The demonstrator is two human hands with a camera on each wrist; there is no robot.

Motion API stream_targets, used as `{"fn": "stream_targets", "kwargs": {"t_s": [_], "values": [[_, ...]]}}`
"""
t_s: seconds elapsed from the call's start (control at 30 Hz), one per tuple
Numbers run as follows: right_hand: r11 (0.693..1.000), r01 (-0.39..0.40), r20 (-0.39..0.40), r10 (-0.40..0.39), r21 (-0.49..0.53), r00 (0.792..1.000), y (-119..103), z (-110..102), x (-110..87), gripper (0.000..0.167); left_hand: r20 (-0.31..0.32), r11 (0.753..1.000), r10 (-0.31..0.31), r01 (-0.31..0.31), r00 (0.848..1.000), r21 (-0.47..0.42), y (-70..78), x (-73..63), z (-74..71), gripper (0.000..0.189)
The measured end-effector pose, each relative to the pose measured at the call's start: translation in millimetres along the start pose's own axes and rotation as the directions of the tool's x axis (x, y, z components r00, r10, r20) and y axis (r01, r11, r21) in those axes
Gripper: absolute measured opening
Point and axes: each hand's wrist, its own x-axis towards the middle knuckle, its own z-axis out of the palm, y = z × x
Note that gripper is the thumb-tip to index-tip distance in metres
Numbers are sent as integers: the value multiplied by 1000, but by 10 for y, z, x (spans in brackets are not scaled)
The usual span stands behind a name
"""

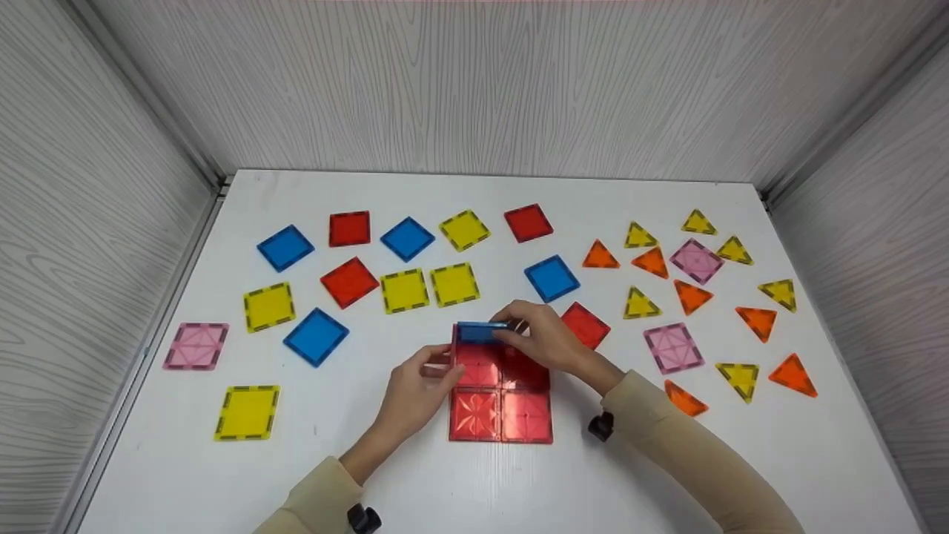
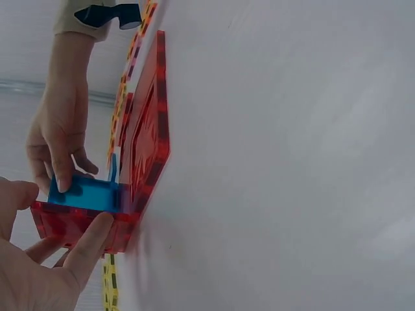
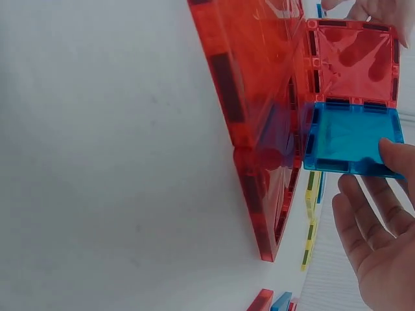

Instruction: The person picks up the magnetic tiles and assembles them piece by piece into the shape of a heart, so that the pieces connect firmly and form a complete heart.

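My left hand point(image 1: 417, 389) holds a red square magnetic tile point(image 3: 355, 61) that stands upright at the left edge of a flat red base point(image 1: 500, 415). Fingers lie against this tile's outer face, and the thumb is at its top edge in the left wrist view. With thumb and fingers, my right hand point(image 1: 545, 334) pinches a blue square tile point(image 3: 353, 137), upright at the back of the base. The blue tile meets the red one at the corner, their edges together. Several red square tiles laid side by side form the base.
Loose blue, red and yellow square tiles point(image 1: 247, 413) are scattered left and behind. On the right lie orange and yellow triangles point(image 1: 793, 375) and pink squares point(image 1: 673, 348). A red square point(image 1: 586, 325) sits close behind my right wrist. Panelled walls point(image 1: 474, 89) surround the white table point(image 1: 356, 475).
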Motion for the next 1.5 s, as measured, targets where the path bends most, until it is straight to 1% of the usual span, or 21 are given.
{"fn": "stream_targets", "kwargs": {"t_s": [0.07,0.13,0.27,0.37,0.53,0.63,0.73,0.83,0.93,1.0,1.1,1.23,1.3,1.37,1.5], "values": [[1000,8,-6,-8,-1,1000,4,-24,-36,22,10,1000,31,-31,999,1,-11,5,-15,48],[1000,7,-15,-7,-2,1000,11,-52,-79,22,32,999,50,-50,998,-7,-18,41,-35,47],[1000,-25,-38,25,-9,999,33,-97,-189,25,95,997,80,-78,992,-20,-31,166,-88,46],[998,-56,-71,55,-9,996,41,-101,-294,27,133,996,91,-90,987,-13,-25,276,-122,43],[995,-100,-156,98,-5,983,19,-56,-499,29,149,989,132,-141,980,51,24,457,-148,33],[993,-118,-172,119,11,978,2,-39,-622,31,143,980,161,-176,976,98,71,545,-133,28],[992,-129,-132,126,-11,983,-4,-64,-694,39,121,968,200,-215,972,131,97,595,-101,24],[992,-116,-47,113,-56,993,17,-139,-691,53,82,958,235,-246,968,150,85,588,-59,23],[992,-94,51,98,-81,994,48,-235,-613,69,40,956,257,-260,966,135,40,544,-17,21],[993,-84,106,92,-79,990,63,-289,-538,77,18,959,257,-257,966,118,7,517,10,20],[995,-74,184,86,-73,979,71,-337,-400,87,-4,964,253,-251,968,83,-33,501,32,19],[997,-61,267,73,-52,961,80,-357,-261,94,-9,971,237,-236,972,36,-47,511,47,19],[997,-71,285,79,-40,955,91,-356,-231,94,-9,972,233,-233,972,10,-49,523,53,18],[995,-91,279,99,-41,955,111,-346,-235,94,-6,972,235,-235,972,-12,-48,545,59,18],[991,-129,220,134,-36,966,143,-306,-306,92,3,969,244,-244,970,-26,-23,624,66,19]]}}
